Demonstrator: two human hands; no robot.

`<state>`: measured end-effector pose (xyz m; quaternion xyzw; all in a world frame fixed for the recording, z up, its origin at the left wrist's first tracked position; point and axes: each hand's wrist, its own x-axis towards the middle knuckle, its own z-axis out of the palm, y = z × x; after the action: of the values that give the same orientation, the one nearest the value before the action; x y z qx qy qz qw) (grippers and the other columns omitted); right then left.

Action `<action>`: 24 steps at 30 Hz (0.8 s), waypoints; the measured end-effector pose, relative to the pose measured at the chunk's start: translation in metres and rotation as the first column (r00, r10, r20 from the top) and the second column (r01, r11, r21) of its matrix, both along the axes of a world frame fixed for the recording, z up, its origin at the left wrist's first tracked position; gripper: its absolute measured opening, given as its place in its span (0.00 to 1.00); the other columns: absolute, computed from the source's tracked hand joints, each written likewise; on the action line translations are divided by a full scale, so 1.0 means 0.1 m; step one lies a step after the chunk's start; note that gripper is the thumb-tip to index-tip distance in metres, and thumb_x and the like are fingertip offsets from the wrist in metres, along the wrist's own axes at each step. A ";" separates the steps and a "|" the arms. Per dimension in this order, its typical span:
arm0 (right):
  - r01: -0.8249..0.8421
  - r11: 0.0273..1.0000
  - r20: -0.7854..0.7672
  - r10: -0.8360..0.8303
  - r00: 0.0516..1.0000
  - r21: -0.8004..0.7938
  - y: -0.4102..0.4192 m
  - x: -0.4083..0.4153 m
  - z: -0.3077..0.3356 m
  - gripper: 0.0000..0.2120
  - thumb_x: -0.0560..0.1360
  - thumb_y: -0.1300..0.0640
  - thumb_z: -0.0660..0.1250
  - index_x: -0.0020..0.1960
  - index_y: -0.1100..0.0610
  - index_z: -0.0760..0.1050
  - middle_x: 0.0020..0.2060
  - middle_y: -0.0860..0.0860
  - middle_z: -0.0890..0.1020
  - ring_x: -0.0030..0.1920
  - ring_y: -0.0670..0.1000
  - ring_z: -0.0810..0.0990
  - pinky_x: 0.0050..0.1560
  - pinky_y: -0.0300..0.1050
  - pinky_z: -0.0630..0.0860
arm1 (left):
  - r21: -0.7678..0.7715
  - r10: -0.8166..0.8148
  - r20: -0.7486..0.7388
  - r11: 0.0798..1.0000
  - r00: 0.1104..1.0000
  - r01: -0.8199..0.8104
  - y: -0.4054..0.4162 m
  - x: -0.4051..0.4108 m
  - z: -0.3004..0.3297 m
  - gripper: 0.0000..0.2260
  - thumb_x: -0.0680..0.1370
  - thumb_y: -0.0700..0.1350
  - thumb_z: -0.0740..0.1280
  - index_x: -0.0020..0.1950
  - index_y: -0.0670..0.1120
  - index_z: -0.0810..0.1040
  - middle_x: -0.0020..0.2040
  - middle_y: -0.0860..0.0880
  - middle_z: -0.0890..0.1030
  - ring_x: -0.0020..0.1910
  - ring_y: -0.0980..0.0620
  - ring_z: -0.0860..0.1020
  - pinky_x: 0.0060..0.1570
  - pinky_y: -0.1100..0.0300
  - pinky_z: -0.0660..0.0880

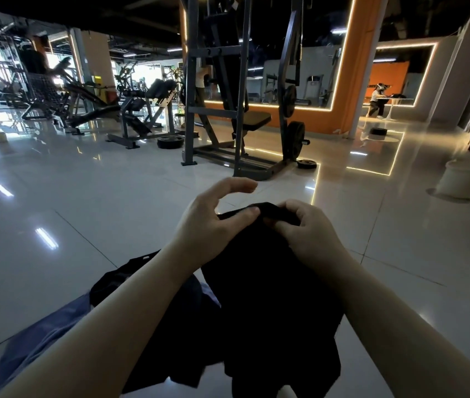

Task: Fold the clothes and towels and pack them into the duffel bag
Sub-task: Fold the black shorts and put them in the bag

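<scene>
Black garment (pixel 256 282): held up in front of the person, top edge at hand height, the rest hanging down dark and bunched toward the floor (pixel 84 196).
Right hand (pixel 305 228): fingers curled round the top edge — a firm hold.
Left hand (pixel 211 216): thumb touches the same edge; the fingers arch above it, spread, gripping nothing.
Other clothes (pixel 56 331): a bluish piece and a dark one lie on the tiles below the left forearm.
Duffel bag: not in view.
Risk 1: one-handed hold — the cloth may swing and twist, so the fold starts crooked.
Risk 2: the hem may drag over the pile below and pull it about.
Risk 3: black on black in dim light — seams are hard to find, so the left hand may catch the wrong layer.
</scene>
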<state>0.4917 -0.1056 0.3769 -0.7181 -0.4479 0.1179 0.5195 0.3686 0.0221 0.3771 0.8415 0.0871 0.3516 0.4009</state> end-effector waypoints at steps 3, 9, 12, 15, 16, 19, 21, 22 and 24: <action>-0.021 0.999 0.062 0.019 0.998 0.038 -0.03 -0.03 0.02 0.05 0.77 0.59 0.66 0.49 0.51 0.78 0.43 0.51 0.82 0.45 0.49 0.80 0.47 0.44 0.78 | 0.017 -0.016 -0.161 1.000 0.987 0.019 0.03 0.05 -0.08 0.12 0.74 0.44 0.72 0.56 0.54 0.78 0.49 0.56 0.81 0.49 0.63 0.79 0.52 0.65 0.75; -0.091 0.995 0.070 0.094 0.993 -0.045 -0.17 0.10 -0.01 0.06 0.77 0.56 0.67 0.51 0.46 0.75 0.45 0.47 0.80 0.44 0.47 0.79 0.43 0.41 0.75 | 0.057 0.073 -0.090 0.996 0.993 -0.068 0.03 0.07 -0.07 0.10 0.72 0.42 0.74 0.47 0.56 0.79 0.44 0.56 0.82 0.45 0.62 0.79 0.48 0.73 0.73; -0.101 0.985 0.050 0.109 0.993 -0.138 -0.34 0.24 -0.06 0.07 0.76 0.54 0.67 0.53 0.47 0.74 0.47 0.47 0.79 0.43 0.46 0.79 0.40 0.38 0.74 | 0.069 0.152 -0.067 0.987 0.986 -0.147 0.06 0.02 -0.09 0.14 0.70 0.41 0.75 0.43 0.60 0.78 0.42 0.56 0.82 0.44 0.60 0.80 0.49 0.68 0.74; -0.028 0.992 0.078 0.038 0.996 -0.124 -0.46 0.33 -0.12 0.03 0.75 0.54 0.68 0.49 0.51 0.79 0.41 0.50 0.81 0.39 0.47 0.80 0.39 0.37 0.73 | 0.071 0.187 -0.092 0.981 0.978 -0.181 0.06 -0.02 -0.10 0.13 0.68 0.43 0.77 0.41 0.60 0.78 0.41 0.57 0.82 0.42 0.60 0.80 0.47 0.69 0.74; -0.011 0.994 0.088 0.021 0.996 -0.111 -0.47 0.33 -0.12 0.04 0.75 0.53 0.68 0.48 0.51 0.79 0.40 0.50 0.82 0.38 0.46 0.80 0.38 0.37 0.73 | 0.074 0.176 -0.107 0.983 0.979 -0.168 0.04 -0.02 -0.10 0.12 0.68 0.43 0.77 0.42 0.59 0.78 0.41 0.57 0.82 0.42 0.60 0.80 0.47 0.69 0.73; 0.015 0.999 0.067 -0.012 0.998 -0.038 -0.44 0.24 -0.13 0.04 0.76 0.52 0.67 0.48 0.51 0.80 0.40 0.49 0.82 0.37 0.43 0.80 0.35 0.33 0.73 | 0.071 0.112 -0.156 0.992 0.982 -0.101 -0.06 0.01 -0.09 0.13 0.69 0.44 0.77 0.47 0.59 0.80 0.42 0.58 0.82 0.43 0.63 0.79 0.47 0.72 0.72; 0.016 1.000 0.018 -0.016 1.000 0.003 -0.37 0.15 -0.13 0.04 0.77 0.54 0.66 0.48 0.51 0.80 0.41 0.49 0.83 0.39 0.45 0.81 0.36 0.34 0.74 | 0.072 0.092 -0.166 0.994 0.982 -0.081 -0.13 0.02 -0.06 0.16 0.70 0.45 0.76 0.54 0.58 0.80 0.44 0.57 0.82 0.43 0.64 0.79 0.45 0.75 0.72; 0.024 1.000 0.004 -0.025 1.000 0.016 -0.34 0.11 -0.13 0.04 0.77 0.54 0.66 0.48 0.50 0.80 0.41 0.49 0.83 0.40 0.45 0.81 0.37 0.35 0.75 | 0.066 0.086 -0.160 0.995 0.983 -0.077 -0.15 0.03 -0.05 0.18 0.70 0.45 0.76 0.57 0.58 0.79 0.44 0.56 0.82 0.43 0.64 0.80 0.44 0.76 0.72; 0.047 0.998 -0.041 -0.045 0.998 0.042 -0.30 0.07 -0.11 0.05 0.78 0.55 0.65 0.48 0.51 0.80 0.41 0.48 0.83 0.40 0.44 0.81 0.37 0.34 0.74 | 0.033 0.057 -0.141 0.998 0.988 -0.053 -0.17 0.03 -0.03 0.20 0.71 0.44 0.75 0.60 0.60 0.77 0.44 0.55 0.82 0.43 0.62 0.80 0.44 0.75 0.73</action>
<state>0.4983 -0.1351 0.3655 -0.7143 -0.4233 0.1104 0.5462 0.3713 0.0055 0.3743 0.8675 0.1333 0.3029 0.3714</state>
